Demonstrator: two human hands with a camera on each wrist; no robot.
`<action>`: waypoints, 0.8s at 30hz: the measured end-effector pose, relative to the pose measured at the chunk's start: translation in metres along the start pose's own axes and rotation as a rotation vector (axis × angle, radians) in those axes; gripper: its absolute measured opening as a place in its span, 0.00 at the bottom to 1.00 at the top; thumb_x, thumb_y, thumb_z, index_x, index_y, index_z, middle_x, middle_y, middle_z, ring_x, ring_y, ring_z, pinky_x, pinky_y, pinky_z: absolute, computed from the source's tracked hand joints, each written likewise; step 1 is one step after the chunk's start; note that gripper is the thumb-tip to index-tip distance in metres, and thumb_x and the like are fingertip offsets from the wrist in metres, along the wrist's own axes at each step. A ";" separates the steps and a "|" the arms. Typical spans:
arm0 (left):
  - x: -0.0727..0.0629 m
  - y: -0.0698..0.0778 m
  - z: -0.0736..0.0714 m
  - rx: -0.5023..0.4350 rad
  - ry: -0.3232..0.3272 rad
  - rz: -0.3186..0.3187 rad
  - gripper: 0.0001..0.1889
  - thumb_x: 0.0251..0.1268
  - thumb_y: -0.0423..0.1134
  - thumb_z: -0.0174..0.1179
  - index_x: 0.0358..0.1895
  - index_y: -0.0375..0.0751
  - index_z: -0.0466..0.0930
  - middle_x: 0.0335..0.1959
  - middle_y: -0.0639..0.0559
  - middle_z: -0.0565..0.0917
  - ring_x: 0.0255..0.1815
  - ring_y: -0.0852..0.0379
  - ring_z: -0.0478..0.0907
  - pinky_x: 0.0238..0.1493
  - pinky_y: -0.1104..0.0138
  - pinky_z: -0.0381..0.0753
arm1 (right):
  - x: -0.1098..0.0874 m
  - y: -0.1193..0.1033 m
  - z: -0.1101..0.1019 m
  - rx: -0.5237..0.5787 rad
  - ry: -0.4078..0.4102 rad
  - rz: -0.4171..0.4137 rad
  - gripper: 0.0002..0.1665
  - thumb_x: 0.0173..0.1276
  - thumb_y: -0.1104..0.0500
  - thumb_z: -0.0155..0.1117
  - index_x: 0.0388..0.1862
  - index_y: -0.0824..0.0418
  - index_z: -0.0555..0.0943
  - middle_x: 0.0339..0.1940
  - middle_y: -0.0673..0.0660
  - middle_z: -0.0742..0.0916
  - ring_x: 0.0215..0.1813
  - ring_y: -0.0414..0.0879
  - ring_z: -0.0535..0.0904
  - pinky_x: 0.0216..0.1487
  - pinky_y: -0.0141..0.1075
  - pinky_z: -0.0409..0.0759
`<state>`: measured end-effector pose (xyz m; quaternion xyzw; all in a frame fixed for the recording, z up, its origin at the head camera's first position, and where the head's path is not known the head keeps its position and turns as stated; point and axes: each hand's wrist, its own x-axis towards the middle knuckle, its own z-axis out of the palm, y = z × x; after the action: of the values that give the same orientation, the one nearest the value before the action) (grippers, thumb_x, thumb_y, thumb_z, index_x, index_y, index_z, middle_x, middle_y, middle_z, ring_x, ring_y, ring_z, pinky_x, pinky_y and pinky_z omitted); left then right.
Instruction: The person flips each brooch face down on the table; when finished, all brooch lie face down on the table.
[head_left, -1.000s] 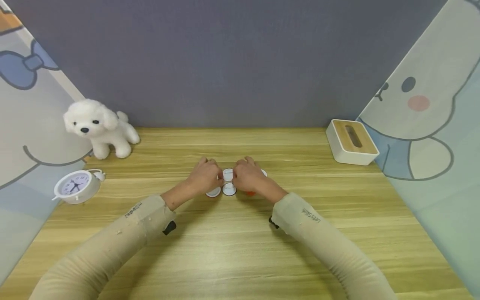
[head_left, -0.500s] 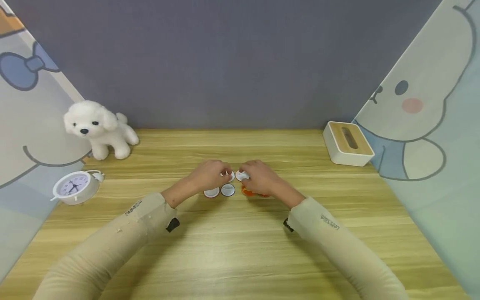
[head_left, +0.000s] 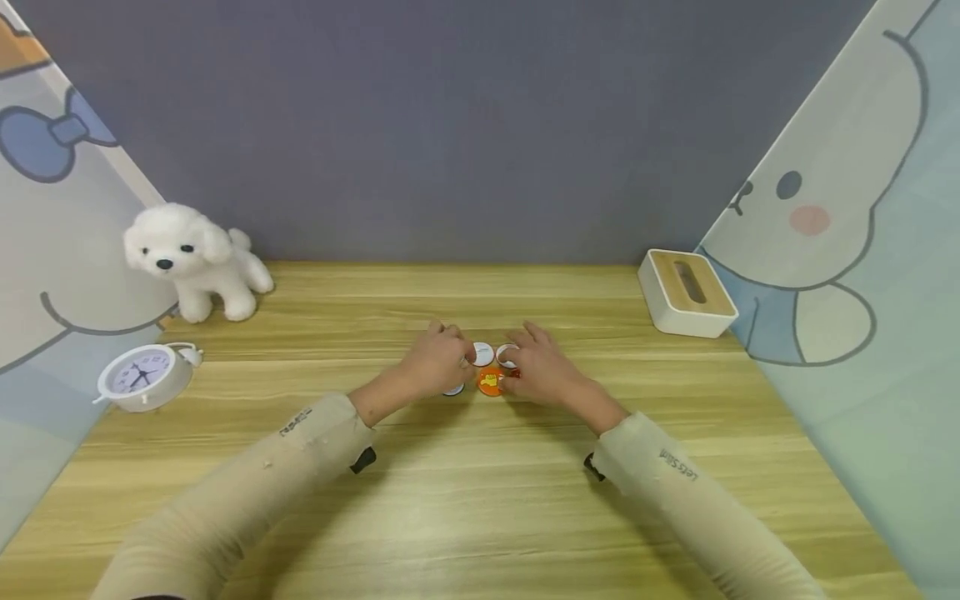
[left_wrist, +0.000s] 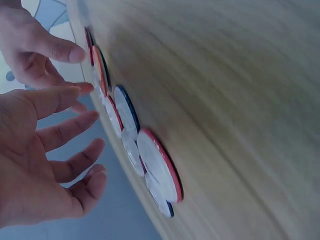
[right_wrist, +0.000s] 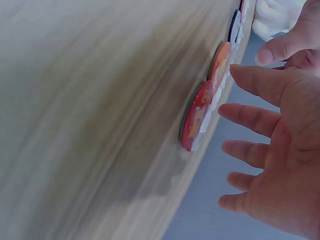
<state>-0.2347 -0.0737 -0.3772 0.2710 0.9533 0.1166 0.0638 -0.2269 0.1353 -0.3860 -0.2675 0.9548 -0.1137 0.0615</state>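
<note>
Several flat round discs lie in two rows on the wooden table. In the head view, an orange disc (head_left: 489, 382) with a yellow thumbs-up print sits by the right hand (head_left: 546, 371), whose spread fingers reach over the right end of the rows. Behind it are a white disc (head_left: 482, 354) and another partly under the right fingers. The left hand (head_left: 441, 362) hovers over the left end, hiding most discs there. In the left wrist view its loosely bent fingers hold nothing, beside a red-rimmed white disc (left_wrist: 160, 167). A red disc (right_wrist: 195, 117) shows near the right fingertips.
A white plush dog (head_left: 197, 258) and a white alarm clock (head_left: 146, 377) stand at the left. At the back right is a white tissue box (head_left: 686, 293) with a wooden top. A grey panel (head_left: 450, 133) rises behind the table.
The right hand has moved right, away from the left hand, uncovering the orange disc. The left hand has shifted right, now covering discs at the left that showed before.
</note>
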 end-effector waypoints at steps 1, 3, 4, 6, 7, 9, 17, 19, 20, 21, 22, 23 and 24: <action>0.000 0.001 0.002 0.004 -0.004 -0.001 0.13 0.67 0.49 0.65 0.46 0.45 0.88 0.53 0.44 0.83 0.54 0.43 0.73 0.60 0.52 0.71 | 0.000 0.000 0.002 0.002 0.005 -0.004 0.17 0.66 0.52 0.68 0.51 0.58 0.85 0.73 0.67 0.73 0.79 0.73 0.53 0.74 0.69 0.53; 0.000 0.003 0.005 0.000 -0.019 0.000 0.12 0.66 0.49 0.66 0.43 0.46 0.89 0.49 0.46 0.84 0.49 0.46 0.73 0.56 0.53 0.70 | 0.001 -0.001 0.004 0.007 0.010 -0.017 0.15 0.66 0.52 0.68 0.48 0.58 0.85 0.72 0.67 0.74 0.78 0.73 0.54 0.75 0.68 0.52; 0.001 0.004 0.007 0.001 -0.023 0.002 0.11 0.66 0.49 0.66 0.42 0.46 0.89 0.46 0.47 0.84 0.47 0.47 0.72 0.54 0.54 0.70 | 0.002 -0.001 0.006 0.010 0.008 -0.023 0.14 0.66 0.52 0.69 0.47 0.58 0.85 0.71 0.67 0.75 0.78 0.73 0.54 0.75 0.68 0.52; 0.001 0.004 0.010 -0.004 -0.032 -0.008 0.11 0.66 0.49 0.66 0.41 0.48 0.90 0.44 0.48 0.83 0.45 0.48 0.71 0.50 0.55 0.71 | 0.003 -0.002 0.007 0.012 -0.001 -0.028 0.13 0.67 0.52 0.68 0.44 0.58 0.85 0.70 0.67 0.76 0.78 0.73 0.54 0.76 0.67 0.51; 0.001 0.004 0.011 -0.006 -0.033 -0.012 0.10 0.66 0.49 0.66 0.41 0.48 0.90 0.44 0.49 0.83 0.45 0.49 0.70 0.49 0.55 0.72 | 0.003 -0.002 0.008 0.016 -0.006 -0.030 0.13 0.67 0.52 0.68 0.44 0.58 0.84 0.70 0.67 0.76 0.79 0.73 0.54 0.76 0.67 0.50; 0.002 0.003 0.013 -0.003 -0.035 -0.020 0.10 0.66 0.50 0.66 0.40 0.49 0.90 0.44 0.49 0.82 0.45 0.49 0.70 0.48 0.55 0.73 | 0.004 -0.003 0.008 0.024 -0.021 -0.026 0.12 0.67 0.51 0.68 0.41 0.58 0.84 0.70 0.68 0.76 0.79 0.72 0.53 0.77 0.66 0.49; 0.004 0.003 0.015 0.002 -0.036 -0.008 0.10 0.66 0.49 0.66 0.40 0.48 0.90 0.45 0.49 0.83 0.46 0.48 0.71 0.48 0.54 0.74 | 0.007 -0.003 0.007 0.072 -0.062 0.010 0.10 0.66 0.52 0.69 0.34 0.56 0.81 0.73 0.68 0.73 0.81 0.70 0.50 0.77 0.67 0.47; 0.004 0.004 0.015 -0.002 -0.040 0.003 0.10 0.66 0.49 0.66 0.41 0.47 0.90 0.45 0.49 0.83 0.46 0.48 0.71 0.48 0.54 0.74 | 0.008 -0.002 0.008 0.084 -0.062 0.014 0.09 0.66 0.53 0.69 0.37 0.57 0.81 0.73 0.67 0.73 0.81 0.69 0.50 0.77 0.66 0.46; 0.004 0.004 0.015 0.000 -0.040 0.011 0.10 0.66 0.48 0.66 0.41 0.47 0.90 0.44 0.49 0.83 0.46 0.49 0.71 0.48 0.55 0.74 | 0.008 -0.002 0.008 0.092 -0.062 0.017 0.10 0.66 0.53 0.70 0.38 0.57 0.81 0.73 0.66 0.73 0.81 0.69 0.50 0.77 0.66 0.46; 0.004 0.005 0.015 0.000 -0.038 0.021 0.10 0.66 0.48 0.67 0.40 0.46 0.90 0.43 0.49 0.83 0.46 0.49 0.72 0.48 0.55 0.73 | 0.008 -0.002 0.008 0.097 -0.065 0.018 0.10 0.66 0.54 0.70 0.40 0.57 0.81 0.74 0.66 0.73 0.81 0.69 0.50 0.78 0.66 0.45; 0.004 0.005 0.015 -0.001 -0.035 0.033 0.10 0.65 0.48 0.67 0.39 0.46 0.90 0.42 0.50 0.84 0.45 0.50 0.72 0.48 0.55 0.73 | 0.008 -0.002 0.008 0.103 -0.063 0.016 0.12 0.65 0.54 0.70 0.42 0.58 0.81 0.73 0.65 0.74 0.81 0.69 0.50 0.78 0.65 0.45; 0.005 0.005 0.015 -0.002 -0.031 0.045 0.10 0.65 0.47 0.67 0.39 0.45 0.90 0.40 0.50 0.84 0.44 0.51 0.73 0.49 0.56 0.73 | 0.009 -0.002 0.008 0.108 -0.060 0.011 0.13 0.65 0.54 0.70 0.44 0.58 0.81 0.71 0.65 0.75 0.81 0.69 0.50 0.78 0.65 0.45; 0.005 0.005 0.015 -0.002 -0.026 0.056 0.10 0.65 0.47 0.68 0.38 0.45 0.89 0.39 0.51 0.84 0.43 0.51 0.73 0.49 0.56 0.72 | 0.008 -0.003 0.008 0.112 -0.059 0.009 0.13 0.65 0.54 0.71 0.44 0.58 0.80 0.71 0.64 0.75 0.81 0.69 0.50 0.78 0.65 0.45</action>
<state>-0.2336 -0.0642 -0.3906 0.2992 0.9443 0.1158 0.0732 -0.2314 0.1272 -0.3935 -0.2625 0.9460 -0.1588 0.1051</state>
